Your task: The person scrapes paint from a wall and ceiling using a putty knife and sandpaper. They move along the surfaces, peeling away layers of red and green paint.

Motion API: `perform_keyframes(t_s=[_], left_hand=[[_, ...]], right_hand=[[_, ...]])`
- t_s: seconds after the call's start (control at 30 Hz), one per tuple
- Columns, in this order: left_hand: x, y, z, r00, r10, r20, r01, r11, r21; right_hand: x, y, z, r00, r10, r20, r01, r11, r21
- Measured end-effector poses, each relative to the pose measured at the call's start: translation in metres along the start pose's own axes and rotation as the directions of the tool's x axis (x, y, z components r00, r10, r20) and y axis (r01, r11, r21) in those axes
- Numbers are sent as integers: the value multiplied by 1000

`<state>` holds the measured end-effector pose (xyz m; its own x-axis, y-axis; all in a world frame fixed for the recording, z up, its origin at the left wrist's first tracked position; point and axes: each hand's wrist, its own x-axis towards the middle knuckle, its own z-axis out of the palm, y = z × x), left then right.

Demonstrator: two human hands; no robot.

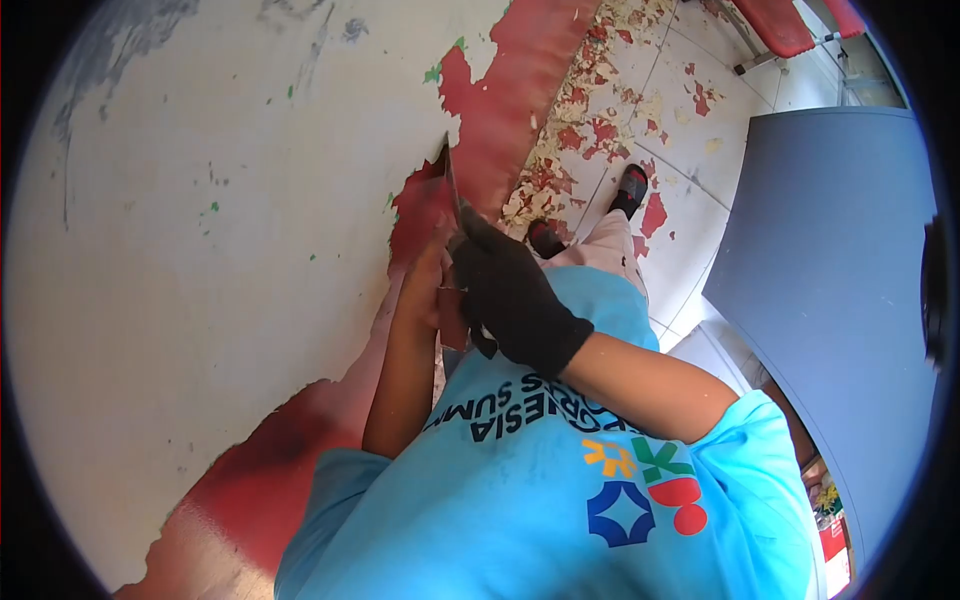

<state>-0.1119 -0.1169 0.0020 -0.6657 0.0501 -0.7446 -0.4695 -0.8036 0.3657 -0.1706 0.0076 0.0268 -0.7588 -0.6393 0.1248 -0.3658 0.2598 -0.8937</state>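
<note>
My right hand (515, 300), in a dark glove, is closed around a scraper. The thin blade of the scraper (450, 178) points up along the broken edge of red paint (420, 205) on a large pale surface (230, 260). My left hand (425, 280) is bare and sits just left of the glove, close to the red paint. Its fingers are partly hidden and blurred, and I cannot tell what they hold. A reddish-brown flat piece (453, 322) shows below the two hands.
Peeled red and cream flakes (570, 150) litter the tiled floor (690, 150) around my feet (630, 188). A big grey-blue panel (830, 240) stands on the right. Red-padded furniture (775, 25) with metal legs is at the top right. More red paint (270, 470) runs along the lower left.
</note>
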Motion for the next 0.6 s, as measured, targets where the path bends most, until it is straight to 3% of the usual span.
perform_keyframes(t_s=[0.07,0.1,0.13,0.17,0.2,0.23,0.37,0.43,0.47,0.57,0.6], left_hand=[[2,3,7,996,32,-87,-27,998,52],[3,0,6,996,24,-89,-18,998,60],[5,-1,4,993,49,-104,-41,996,81],[9,2,5,990,81,-114,-70,992,102],[7,4,8,990,77,-119,-65,992,104],[2,9,20,994,54,-93,-47,996,70],[-9,20,47,1000,23,14,-22,998,-51],[-4,20,51,997,46,-56,-47,999,-18],[-2,21,54,990,76,-116,-74,997,19],[-10,27,57,996,45,-72,-49,998,-49],[-5,25,49,996,43,-82,-48,998,-52]], right_hand=[[9,5,-4,927,302,223,-355,897,263],[21,24,-4,717,490,496,-695,567,443],[17,20,-4,719,493,490,-693,561,453],[11,9,-5,871,411,268,-488,786,379],[2,-4,-7,963,261,68,-270,936,228],[1,-25,-18,928,339,158,-374,846,381],[0,-28,-10,885,421,198,-464,768,442],[1,-13,7,967,209,-143,-173,957,233],[1,-13,6,968,204,-146,-167,958,234],[2,-20,-8,949,302,-85,-260,908,327],[5,-23,-13,918,395,-34,-340,829,444]])
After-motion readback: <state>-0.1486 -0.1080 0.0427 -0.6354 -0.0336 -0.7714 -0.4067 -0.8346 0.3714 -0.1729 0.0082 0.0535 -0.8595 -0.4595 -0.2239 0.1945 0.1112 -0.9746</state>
